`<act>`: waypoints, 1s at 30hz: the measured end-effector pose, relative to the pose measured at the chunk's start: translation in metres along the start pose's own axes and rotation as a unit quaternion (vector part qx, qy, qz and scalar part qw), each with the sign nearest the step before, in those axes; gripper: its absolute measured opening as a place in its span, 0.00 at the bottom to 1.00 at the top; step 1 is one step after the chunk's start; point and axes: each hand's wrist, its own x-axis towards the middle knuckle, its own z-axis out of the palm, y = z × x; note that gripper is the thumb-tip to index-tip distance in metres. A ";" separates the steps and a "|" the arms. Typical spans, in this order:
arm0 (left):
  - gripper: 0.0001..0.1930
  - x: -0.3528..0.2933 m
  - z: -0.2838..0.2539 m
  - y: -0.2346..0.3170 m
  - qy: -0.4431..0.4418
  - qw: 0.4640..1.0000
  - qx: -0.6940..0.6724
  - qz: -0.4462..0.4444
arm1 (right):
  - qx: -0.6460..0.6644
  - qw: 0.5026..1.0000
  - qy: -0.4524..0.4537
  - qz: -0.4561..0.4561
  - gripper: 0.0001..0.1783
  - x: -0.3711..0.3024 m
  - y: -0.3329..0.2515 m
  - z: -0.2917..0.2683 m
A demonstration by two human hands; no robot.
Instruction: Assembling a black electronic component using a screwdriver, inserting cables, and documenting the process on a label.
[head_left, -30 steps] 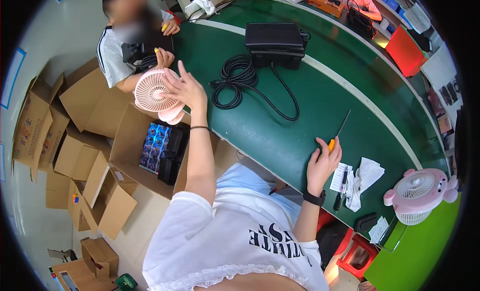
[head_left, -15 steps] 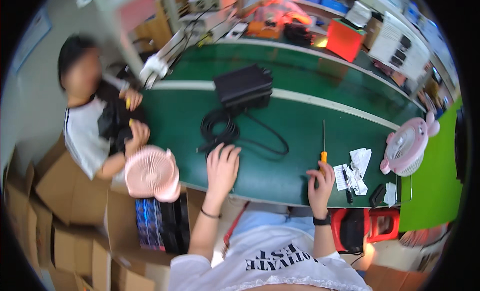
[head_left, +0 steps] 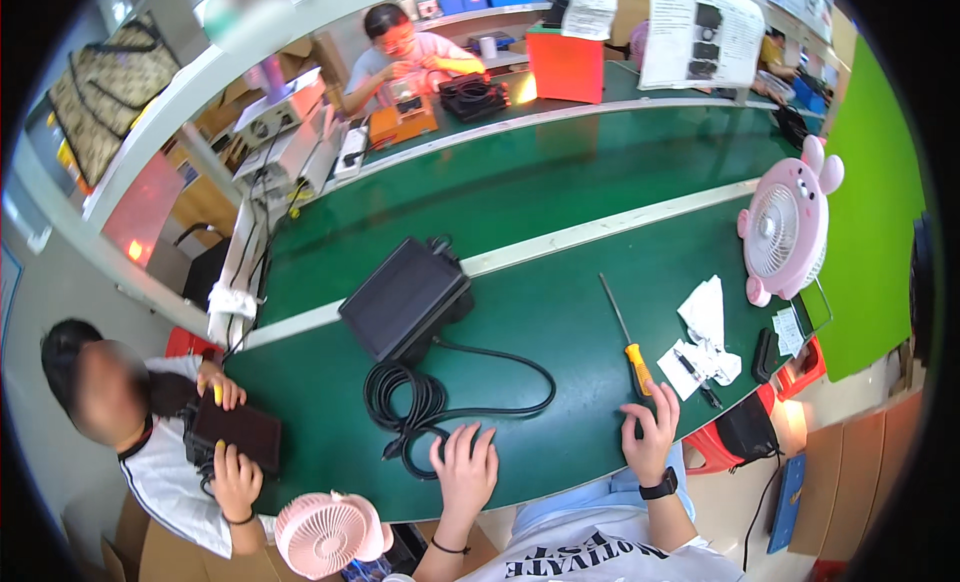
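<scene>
While the near edge of the desk (head_left: 565,437) is running just below the hands, green surface is showing between them and reaching ahead to a pale strip (head_left: 600,230). Cable is bordering this room on the left hand's side, a screwdriver on the right hand's.

Black box-shaped device (head_left: 400,300): lying ahead and to the left of the left hand.
Black cable (head_left: 430,400): curving ahead of the left hand, coiling just beside its fingers.
Yellow-handled screwdriver (head_left: 637,367): lying just ahead of the right hand, shaft pointing away from it.
Crumpled white tissue (head_left: 706,310) and pen (head_left: 688,363): lying to the right of the right hand.
Pink animal-shaped fan (head_left: 787,232): standing farther right and ahead.
Small pink fan (head_left: 322,534): sitting left of the left hand, by the desk edge.
Co-worker (head_left: 170,487): sitting well left of the left hand, holding a dark box (head_left: 240,430).

Left hand (head_left: 465,474): resting palm down, fingers slightly spread.
Right hand (head_left: 652,430): curving its parted fingers loosely near the screwdriver handle; whether they are touching it, one cannot tell.
</scene>
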 end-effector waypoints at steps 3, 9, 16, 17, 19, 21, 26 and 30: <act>0.11 -0.004 0.000 -0.009 0.017 0.998 -0.063 -0.010 | 0.011 1.000 0.016 0.013 0.12 0.000 -0.002 0.000; 0.12 0.013 -0.002 0.003 0.012 1.000 0.028 -0.003 | 0.029 0.999 0.044 0.012 0.12 -0.001 0.001 0.000; 0.15 0.004 0.003 0.002 0.007 0.999 0.033 0.007 | 0.062 0.998 0.030 -0.003 0.12 -0.001 0.005 -0.003; 0.15 0.001 0.001 0.006 -0.004 0.999 0.041 0.002 | 0.069 0.997 0.024 -0.010 0.12 0.000 0.008 -0.003; 0.14 -0.013 0.000 0.018 0.004 0.997 0.071 -0.015 | 0.094 0.995 0.010 -0.023 0.11 -0.002 0.012 -0.002; 0.13 -0.028 0.007 0.035 0.022 0.998 0.043 -0.027 | 0.136 0.990 0.002 -0.029 0.11 -0.003 0.016 -0.004; 0.12 -0.033 0.015 0.060 0.079 0.994 -0.001 -0.080 | 0.184 0.980 -0.025 -0.078 0.10 -0.006 0.027 -0.010; 0.12 -0.036 0.016 0.058 0.074 0.994 0.001 -0.078 | 0.182 0.978 -0.032 -0.095 0.12 -0.008 0.028 -0.005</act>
